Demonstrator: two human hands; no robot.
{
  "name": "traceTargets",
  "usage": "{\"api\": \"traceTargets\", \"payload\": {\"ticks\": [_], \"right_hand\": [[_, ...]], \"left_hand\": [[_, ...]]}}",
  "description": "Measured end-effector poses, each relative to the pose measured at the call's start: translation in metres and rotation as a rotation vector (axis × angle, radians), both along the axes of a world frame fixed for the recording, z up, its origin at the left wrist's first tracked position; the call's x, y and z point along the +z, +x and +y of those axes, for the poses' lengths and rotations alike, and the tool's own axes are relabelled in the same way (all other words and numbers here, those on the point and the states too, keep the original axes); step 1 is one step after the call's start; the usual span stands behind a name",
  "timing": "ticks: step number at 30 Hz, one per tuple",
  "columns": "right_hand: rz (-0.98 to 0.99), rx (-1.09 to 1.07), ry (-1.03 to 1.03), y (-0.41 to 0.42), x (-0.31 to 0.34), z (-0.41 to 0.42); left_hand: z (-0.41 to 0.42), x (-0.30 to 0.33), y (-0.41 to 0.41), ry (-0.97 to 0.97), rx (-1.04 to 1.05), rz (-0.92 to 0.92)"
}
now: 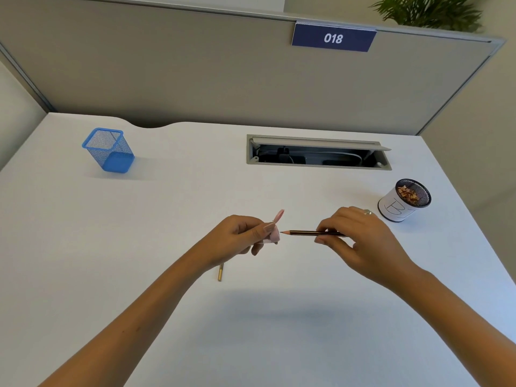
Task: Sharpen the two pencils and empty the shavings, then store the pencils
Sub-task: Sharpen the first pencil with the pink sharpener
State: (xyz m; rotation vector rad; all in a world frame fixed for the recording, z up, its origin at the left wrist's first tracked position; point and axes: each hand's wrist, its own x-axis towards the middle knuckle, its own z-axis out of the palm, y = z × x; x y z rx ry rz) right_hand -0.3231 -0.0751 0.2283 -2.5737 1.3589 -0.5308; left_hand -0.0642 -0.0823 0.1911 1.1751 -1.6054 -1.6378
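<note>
Both hands work mid-tabletop: the left hand (245,233) pinches a small, light pink sharpener (272,236), and the right hand (354,233) grips a thin, stiff pencil (304,233) mid-shaft, its brittle tip pointing to 9 o'clock, just clear of the sharpener.

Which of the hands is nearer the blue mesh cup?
Left. The left hand, holding the pink sharpener, is at desk centre, in front and right of the blue mesh cup. The right hand, gripping the pencil, is further right.
</note>
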Motion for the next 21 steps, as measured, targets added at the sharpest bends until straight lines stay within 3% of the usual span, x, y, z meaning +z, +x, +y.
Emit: {"api": "traceTargets", "payload": {"ticks": [10, 21], "right_hand": [[0.095, 0.118, -0.397, 0.007, -0.005, 0.002], [0.069, -0.025, 0.105, 0.009, -0.023, -0.003]], "left_hand": [[-0.002, 0.008, -0.011, 0.081, -0.15, -0.024], [0.002, -0.014, -0.011, -0.363, -0.04, -0.328]]}}
